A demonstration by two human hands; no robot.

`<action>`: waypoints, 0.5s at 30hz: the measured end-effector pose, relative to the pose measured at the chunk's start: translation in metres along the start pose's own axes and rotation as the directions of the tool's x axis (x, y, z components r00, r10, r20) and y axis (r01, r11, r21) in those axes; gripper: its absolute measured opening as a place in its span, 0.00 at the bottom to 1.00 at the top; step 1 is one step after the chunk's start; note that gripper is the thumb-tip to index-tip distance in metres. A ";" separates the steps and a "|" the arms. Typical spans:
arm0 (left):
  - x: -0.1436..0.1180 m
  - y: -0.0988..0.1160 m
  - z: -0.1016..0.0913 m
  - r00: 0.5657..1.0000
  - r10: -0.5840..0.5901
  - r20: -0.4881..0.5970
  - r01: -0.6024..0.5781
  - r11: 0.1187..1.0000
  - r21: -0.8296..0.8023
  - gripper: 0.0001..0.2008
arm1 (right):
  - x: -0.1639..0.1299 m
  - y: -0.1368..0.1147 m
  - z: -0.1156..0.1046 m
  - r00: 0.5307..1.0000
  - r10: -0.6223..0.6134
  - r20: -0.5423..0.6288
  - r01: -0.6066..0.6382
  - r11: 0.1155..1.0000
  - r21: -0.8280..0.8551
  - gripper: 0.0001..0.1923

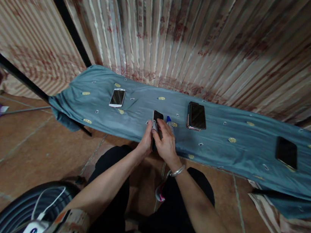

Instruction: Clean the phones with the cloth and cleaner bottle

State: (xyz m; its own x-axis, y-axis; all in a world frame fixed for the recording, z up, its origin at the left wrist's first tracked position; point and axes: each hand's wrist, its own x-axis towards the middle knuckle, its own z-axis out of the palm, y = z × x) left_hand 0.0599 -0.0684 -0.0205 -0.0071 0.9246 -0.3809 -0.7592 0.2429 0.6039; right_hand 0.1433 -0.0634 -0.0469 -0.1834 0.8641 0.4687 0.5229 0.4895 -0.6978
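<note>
Both hands, left point(146, 140) and right point(166, 141), close their fingers around a slim, glossy black phone point(157, 117) with a small white wad, above the front edge of the soft blue embroidered cloth point(224, 156).

Black phone point(158, 116), teal dotted cloth point(224, 156)

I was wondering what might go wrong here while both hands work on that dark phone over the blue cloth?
1. The dark phone is held above the floor side of the blue cloth; a slip from the left hand or right hand might drop it onto tiles.
2. The small spray bottle stands close by and could be knocked over.
</note>
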 end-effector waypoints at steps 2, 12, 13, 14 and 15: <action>-0.001 -0.003 0.000 1.000 0.018 0.021 -0.018 1.000 0.015 0.23 | 0.005 0.002 0.000 0.999 0.020 -0.027 -0.020 1.000 0.002 0.24; -0.009 -0.006 -0.003 0.986 -0.073 0.150 0.071 0.997 0.024 0.24 | 0.026 0.020 -0.007 0.989 0.063 -0.132 -0.068 0.997 -0.031 0.18; -0.010 -0.003 -0.002 0.980 -0.119 0.157 0.117 0.993 0.024 0.26 | 0.027 0.023 -0.007 0.989 0.062 -0.136 -0.068 0.997 -0.039 0.18; -0.011 0.000 -0.002 0.975 -0.153 0.160 0.151 0.988 0.025 0.27 | 0.027 0.025 -0.007 0.989 0.063 -0.136 -0.070 0.997 -0.045 0.18; -0.012 0.004 -0.002 0.973 -0.169 0.159 0.168 0.986 0.024 0.28 | 0.027 0.027 -0.007 0.989 0.065 -0.130 -0.072 0.996 -0.051 0.18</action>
State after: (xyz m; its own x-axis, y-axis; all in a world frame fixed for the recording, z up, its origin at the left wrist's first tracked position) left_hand 0.0561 -0.0790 -0.0147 0.2249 0.9048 -0.3616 -0.7338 0.4015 0.5480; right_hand 0.1579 -0.0282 -0.0494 -0.0393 0.8714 0.4890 0.5764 0.4195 -0.7013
